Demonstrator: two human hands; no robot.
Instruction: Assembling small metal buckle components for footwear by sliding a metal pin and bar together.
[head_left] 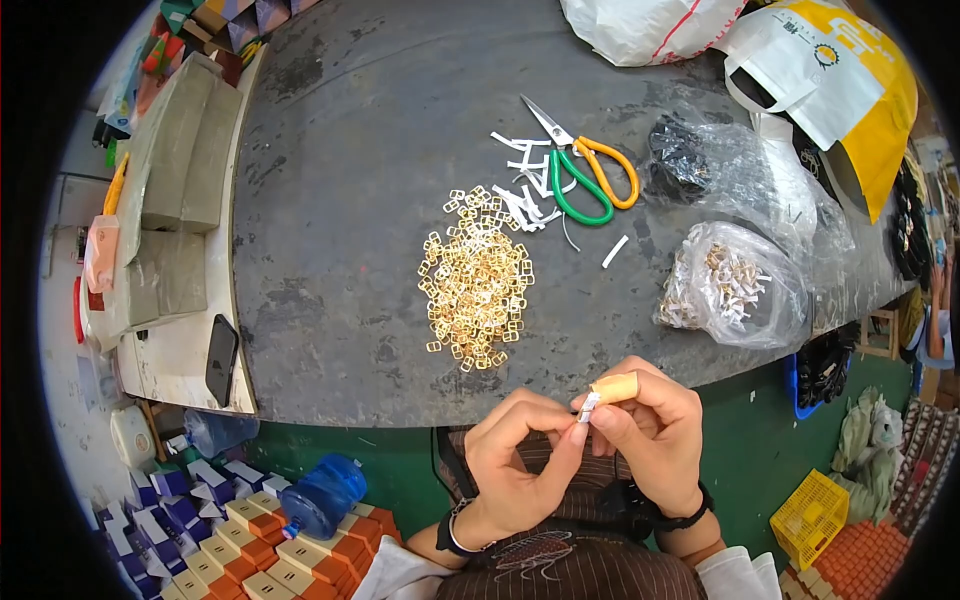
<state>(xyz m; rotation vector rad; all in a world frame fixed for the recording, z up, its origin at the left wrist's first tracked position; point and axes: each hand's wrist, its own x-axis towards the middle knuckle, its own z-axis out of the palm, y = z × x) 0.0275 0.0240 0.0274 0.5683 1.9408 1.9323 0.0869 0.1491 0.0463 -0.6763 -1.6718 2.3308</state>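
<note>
Our table (345, 220) carries buckles (478, 285); nearer us than these, our left hand (515, 465) and right hand (655, 430), nearly closed, pinch one white strip (588, 406).

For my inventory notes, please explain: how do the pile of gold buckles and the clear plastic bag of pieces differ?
The pile of gold buckles lies loose, while the plastic bag encloses its pieces. The pile looks almost wholly gold; the bag's contents mix white and gold. Both rest on the same dark table.
</note>
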